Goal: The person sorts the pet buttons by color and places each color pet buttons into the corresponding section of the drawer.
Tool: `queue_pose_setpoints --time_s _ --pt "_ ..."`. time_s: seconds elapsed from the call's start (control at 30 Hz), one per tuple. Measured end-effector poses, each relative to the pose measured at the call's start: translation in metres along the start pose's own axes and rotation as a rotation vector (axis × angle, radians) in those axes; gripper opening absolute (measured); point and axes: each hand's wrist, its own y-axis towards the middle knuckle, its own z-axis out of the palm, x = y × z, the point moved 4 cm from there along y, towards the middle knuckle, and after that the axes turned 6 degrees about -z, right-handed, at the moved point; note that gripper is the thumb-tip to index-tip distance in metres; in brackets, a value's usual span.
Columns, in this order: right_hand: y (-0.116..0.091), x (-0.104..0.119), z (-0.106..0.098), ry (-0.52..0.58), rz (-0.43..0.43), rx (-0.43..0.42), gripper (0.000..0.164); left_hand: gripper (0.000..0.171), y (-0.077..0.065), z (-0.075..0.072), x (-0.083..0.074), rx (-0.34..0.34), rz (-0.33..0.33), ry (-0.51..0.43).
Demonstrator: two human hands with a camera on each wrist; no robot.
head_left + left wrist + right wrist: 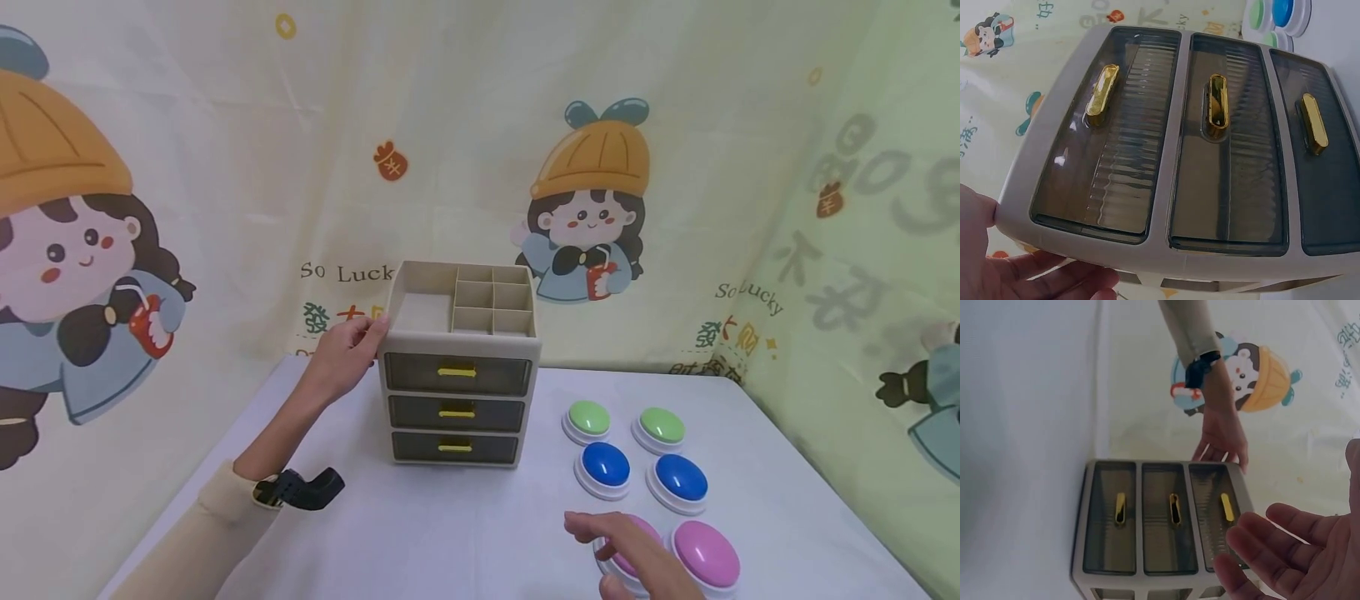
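Observation:
A beige drawer organizer (459, 342) stands upright, with a divided top tray and three dark see-through drawers (1229, 150) bearing gold handles. My left hand (347, 354) rests at its upper left edge. In the left wrist view, the thumb touches the top corner while the loosely extended fingers (1066, 278) lie along the side. All three drawers are closed. My right hand (633, 550) hovers in front of the organizer to the right, fingers spread and nothing in them. It partly covers a pink button (643, 531) in the head view.
Right of the organizer are two green buttons (588, 417), two blue buttons (606, 465) and a second pink button (707, 553), all on white bases. A white cloth covers the table (420, 533). Printed cartoon curtains (465, 100) hang behind and at the sides.

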Motion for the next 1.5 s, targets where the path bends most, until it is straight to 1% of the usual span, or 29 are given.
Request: queue_pose_setpoints --time_s 0.1,0.17,0.23,0.3,0.4,0.53,0.63,0.67,0.8,0.93,1.13,1.3,1.4,1.5 --pt "0.006 0.012 -0.001 0.011 -0.063 -0.028 0.041 0.051 0.0 -0.001 0.0 0.006 -0.004 -0.017" --pt "0.012 0.02 -0.003 0.024 -0.107 -0.053 0.038 0.053 0.0 0.0 0.002 0.026 -0.013 -0.04" --pt "0.02 0.028 -0.004 0.045 -0.12 -0.08 0.037 0.055 0.0 0.002 0.004 0.049 -0.024 -0.063" --pt "0.03 0.035 -0.005 0.078 -0.1 -0.099 0.037 0.056 0.0 0.003 0.006 0.069 -0.036 -0.084" --pt "0.047 0.042 -0.005 0.112 -0.105 -0.13 0.037 0.057 0.0 0.004 0.007 0.084 -0.039 -0.104" --pt "0.066 0.049 -0.003 0.122 -0.189 -0.166 0.035 0.057 0.001 0.005 0.006 0.092 -0.038 -0.115" --pt "0.079 0.05 -0.001 0.126 -0.226 -0.176 0.036 0.056 0.001 0.007 0.006 0.098 -0.044 -0.122" --pt "0.083 0.05 0.0 0.13 -0.226 -0.177 0.036 0.056 0.001 0.007 0.006 0.098 -0.047 -0.124" --pt "0.098 0.049 0.001 0.156 -0.18 -0.182 0.042 0.059 0.001 0.008 0.007 0.097 -0.05 -0.131" --pt "0.112 0.048 0.003 0.211 -0.138 -0.173 0.048 0.06 0.001 0.007 0.009 0.086 -0.054 -0.128" --pt "0.128 0.049 0.007 0.362 -0.1 -0.115 0.057 0.06 0.0 0.006 0.007 0.077 -0.06 -0.123" --pt "0.14 0.053 0.009 0.513 -0.037 -0.07 0.065 0.058 -0.001 0.005 0.006 0.063 -0.069 -0.115" --pt "0.147 0.055 0.011 0.581 -0.007 -0.065 0.066 0.057 -0.002 0.005 0.005 0.057 -0.07 -0.115" --pt "0.154 0.057 0.013 0.621 0.005 -0.07 0.068 0.056 -0.003 0.005 0.005 0.049 -0.071 -0.113"
